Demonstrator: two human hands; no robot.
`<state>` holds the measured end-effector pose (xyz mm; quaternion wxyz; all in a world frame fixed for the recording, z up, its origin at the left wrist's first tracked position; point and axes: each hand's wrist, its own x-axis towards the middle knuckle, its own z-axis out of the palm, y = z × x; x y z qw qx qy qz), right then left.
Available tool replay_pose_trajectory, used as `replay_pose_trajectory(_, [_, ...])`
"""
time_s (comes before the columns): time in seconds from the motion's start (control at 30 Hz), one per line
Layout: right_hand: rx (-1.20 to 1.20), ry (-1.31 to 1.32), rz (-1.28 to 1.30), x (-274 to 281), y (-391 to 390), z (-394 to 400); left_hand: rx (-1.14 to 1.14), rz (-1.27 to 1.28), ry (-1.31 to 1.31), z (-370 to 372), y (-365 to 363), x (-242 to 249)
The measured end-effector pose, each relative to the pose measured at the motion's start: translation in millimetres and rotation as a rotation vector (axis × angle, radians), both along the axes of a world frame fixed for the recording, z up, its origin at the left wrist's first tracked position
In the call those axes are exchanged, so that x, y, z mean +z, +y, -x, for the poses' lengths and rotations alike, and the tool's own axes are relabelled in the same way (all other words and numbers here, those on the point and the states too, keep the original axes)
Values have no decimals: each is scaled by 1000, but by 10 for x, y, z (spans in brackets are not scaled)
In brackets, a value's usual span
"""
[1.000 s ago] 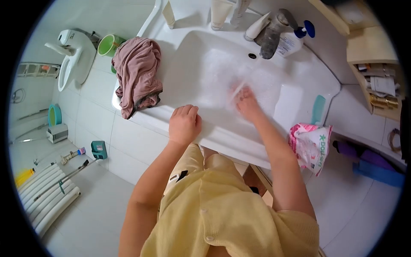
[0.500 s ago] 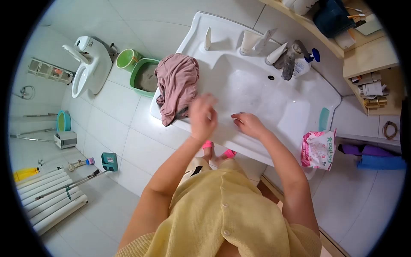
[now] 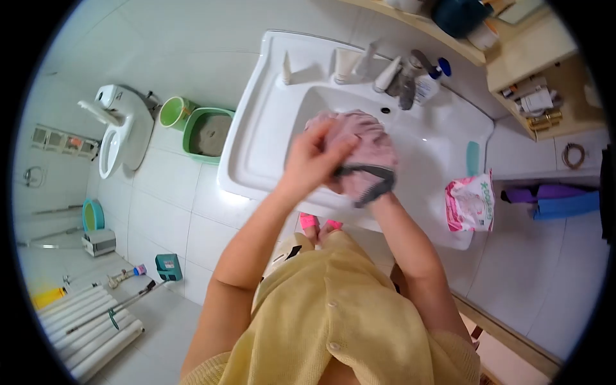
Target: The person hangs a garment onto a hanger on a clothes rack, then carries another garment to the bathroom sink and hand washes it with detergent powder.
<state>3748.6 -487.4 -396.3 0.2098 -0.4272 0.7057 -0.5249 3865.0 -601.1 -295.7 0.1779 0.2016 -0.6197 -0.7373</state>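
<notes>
A bundled dusty-pink garment (image 3: 366, 141) with a dark grey band is held up over the white sink basin (image 3: 423, 170). My left hand (image 3: 311, 157) is closed on its left side, with the thumb lying across the cloth. From below, my right hand goes in under the garment and bears its right side; its fingers are hidden by the fabric, and only the wrist (image 3: 385, 205) shows. Behind the bundle stand the faucet (image 3: 408, 86), several white tubes (image 3: 347, 64) and a pump bottle (image 3: 428, 86).
On the sink's right edge lie a pink-and-white packet (image 3: 470, 204) and a teal strip (image 3: 473, 158). A green basin (image 3: 206, 136) and green bucket (image 3: 176, 113) sit on the floor at left, near the toilet (image 3: 119, 131). A wooden shelf (image 3: 532, 48) juts out at upper right.
The pink garment has left the sink's left ledge and moved right, over the basin. Both hands, apart before, are now together at it. The view has shifted slightly.
</notes>
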Motion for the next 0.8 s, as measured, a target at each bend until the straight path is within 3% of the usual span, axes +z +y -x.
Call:
replay_pose_trajectory(0.07, [-151,-874,442,-372,396,258,70,14,0,0,-207,-96])
replay_pose_trajectory(0.13, [-296,-1283,449,-417,913,708,158,-190,69,50,-428,-269])
replay_pose_trajectory(0.2, [-571,-1058,399,-399,1391,1007,133,-187,-90,136,-566,-311])
replay_pose_trajectory(0.23, [-609,-810,177,-481,1592,1158,95,-158,-71,241,-671,-652])
replay_pose_trajectory(0.3, [-655,-308,-261,-749,1895,1372,89,205,-203,430,-761,-1347])
replay_pose_trajectory(0.4, [-540,669,-457,-728,1838,1275,71,707,-418,673,-499,-1522])
replay_pose_trajectory(0.43, [-451,564,-542,-619,1721,1251,51,903,-471,761,-406,-1698])
replay_pose_trajectory(0.47, [-416,672,-640,-661,1583,1228,29,1100,-524,839,-298,-1823])
replay_pose_trajectory(0.5, [-374,777,-737,-730,1437,1183,-70,1116,-595,920,-132,-1816])
replay_pose_trajectory(0.57, [-182,676,-927,-1256,1214,1028,-298,1240,-588,1067,174,-1911])
replay_pose_trajectory(0.67, [391,643,-907,-1155,955,815,-515,1356,-550,1161,258,-2184])
replay_pose_trajectory(0.77, [307,509,-885,-1371,983,1273,-534,1376,-512,1210,222,-2416])
replay_pose_trajectory(0.8, [228,575,-945,-1449,951,1233,-518,1373,-498,1217,197,-2467])
